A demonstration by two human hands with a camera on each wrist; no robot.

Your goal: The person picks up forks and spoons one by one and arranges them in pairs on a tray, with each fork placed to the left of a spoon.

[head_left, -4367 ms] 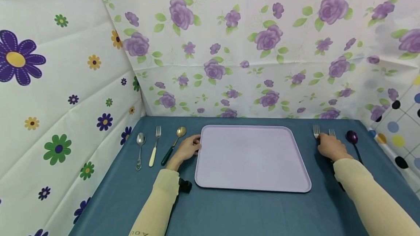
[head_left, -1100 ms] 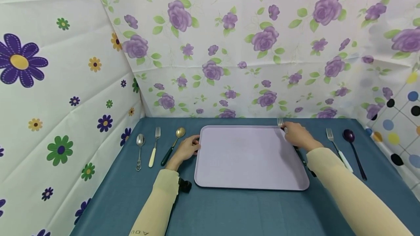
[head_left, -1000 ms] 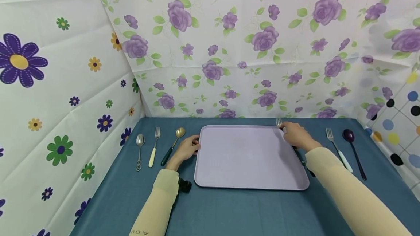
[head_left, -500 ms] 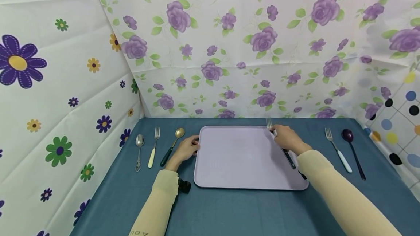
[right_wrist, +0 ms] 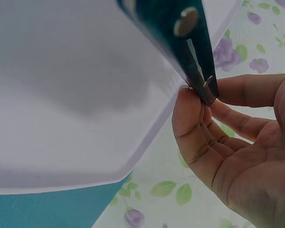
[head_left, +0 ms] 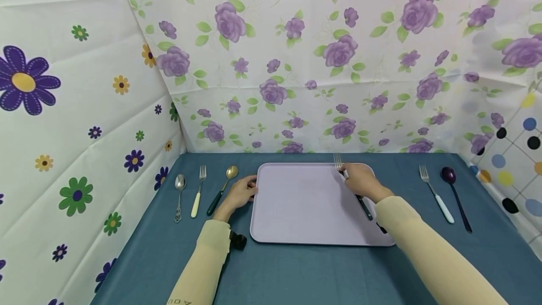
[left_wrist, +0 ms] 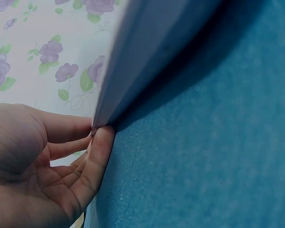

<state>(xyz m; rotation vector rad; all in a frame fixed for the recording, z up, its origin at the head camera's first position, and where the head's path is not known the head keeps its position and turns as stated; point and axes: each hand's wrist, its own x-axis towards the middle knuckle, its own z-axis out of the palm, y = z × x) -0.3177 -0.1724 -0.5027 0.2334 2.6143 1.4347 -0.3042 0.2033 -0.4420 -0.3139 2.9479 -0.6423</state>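
Observation:
My right hand (head_left: 362,180) pinches a dark-handled fork (head_left: 365,208) over the right part of a pale lilac tray (head_left: 305,206). Its silvery tines point toward the back wall, overlapping the tray's far rim. In the right wrist view, thumb and fingertips grip the fork's riveted dark handle (right_wrist: 199,38) close to its metal neck. At the tray's left edge my left hand (head_left: 241,191) stays low on the table. The left wrist view has its thumb and fingers pinching the tray's rim (left_wrist: 111,90).
Left of the tray lie an ornate silver spoon (head_left: 179,192), a cream-handled fork (head_left: 198,196) and a gold spoon with a dark green handle (head_left: 218,199). A white-handled fork (head_left: 440,201) and a dark purple spoon (head_left: 457,201) lie to the right. Flowered cloth (head_left: 275,60) hangs behind.
My right hand has carried the dark-handled fork from the right side of the table leftward over the tray. The left hand has kept its place at the tray's left edge.

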